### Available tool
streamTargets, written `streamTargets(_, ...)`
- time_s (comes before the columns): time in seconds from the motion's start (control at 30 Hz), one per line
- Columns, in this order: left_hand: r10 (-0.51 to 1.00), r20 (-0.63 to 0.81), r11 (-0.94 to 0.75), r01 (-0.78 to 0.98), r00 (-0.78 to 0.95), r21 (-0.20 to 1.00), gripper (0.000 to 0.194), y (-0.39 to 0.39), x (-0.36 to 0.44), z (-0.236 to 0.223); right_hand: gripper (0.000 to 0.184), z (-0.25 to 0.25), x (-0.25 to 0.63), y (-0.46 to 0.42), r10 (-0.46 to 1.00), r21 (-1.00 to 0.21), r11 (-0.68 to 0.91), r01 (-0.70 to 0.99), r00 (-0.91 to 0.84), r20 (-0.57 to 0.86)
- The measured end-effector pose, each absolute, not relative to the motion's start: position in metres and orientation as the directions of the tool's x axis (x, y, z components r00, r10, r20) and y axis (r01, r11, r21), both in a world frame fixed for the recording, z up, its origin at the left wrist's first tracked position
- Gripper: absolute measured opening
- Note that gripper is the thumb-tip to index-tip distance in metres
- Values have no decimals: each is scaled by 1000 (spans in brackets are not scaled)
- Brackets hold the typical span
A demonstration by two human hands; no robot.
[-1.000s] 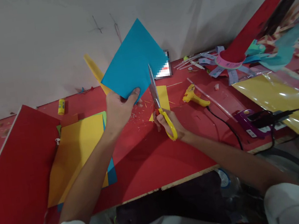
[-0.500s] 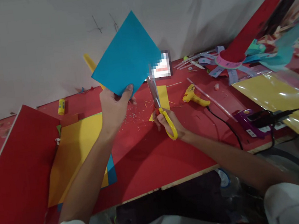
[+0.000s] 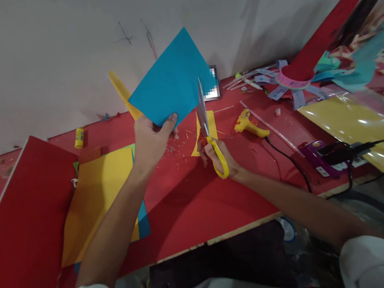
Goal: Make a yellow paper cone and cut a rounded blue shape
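Observation:
My left hand [image 3: 151, 142] pinches the lower corner of a blue paper sheet [image 3: 172, 78] and holds it up above the red table [image 3: 193, 205]. My right hand [image 3: 220, 157] grips yellow-handled scissors [image 3: 209, 132]. Their blades point upward and reach into the sheet's lower right edge. A small yellow paper piece [image 3: 207, 130] lies on the table just behind the scissors. Tiny paper scraps are scattered beneath the sheet.
A stack of yellow, green and blue sheets [image 3: 100, 198] lies left, beside a large red board [image 3: 15, 228]. A yellow glue gun [image 3: 249, 124] with a black cord, a purple device [image 3: 321, 157], a glue stick [image 3: 78, 137] and paper craft pieces [image 3: 297, 80] sit on the table.
The blue sheet swung up and left, then came back down to the right. The scissors' blades have risen into the sheet's edge.

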State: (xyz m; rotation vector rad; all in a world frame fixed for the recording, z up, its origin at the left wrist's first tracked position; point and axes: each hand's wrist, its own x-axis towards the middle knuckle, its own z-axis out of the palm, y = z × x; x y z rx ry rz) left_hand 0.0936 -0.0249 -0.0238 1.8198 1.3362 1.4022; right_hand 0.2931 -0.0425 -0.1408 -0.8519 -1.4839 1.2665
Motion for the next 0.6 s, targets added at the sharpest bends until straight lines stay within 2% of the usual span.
streamTargets(0.6,879,475,-426,386,-37,818,36,-32,100,-23,66,-139,294,-40,944,-978,202,-53,-256,209)
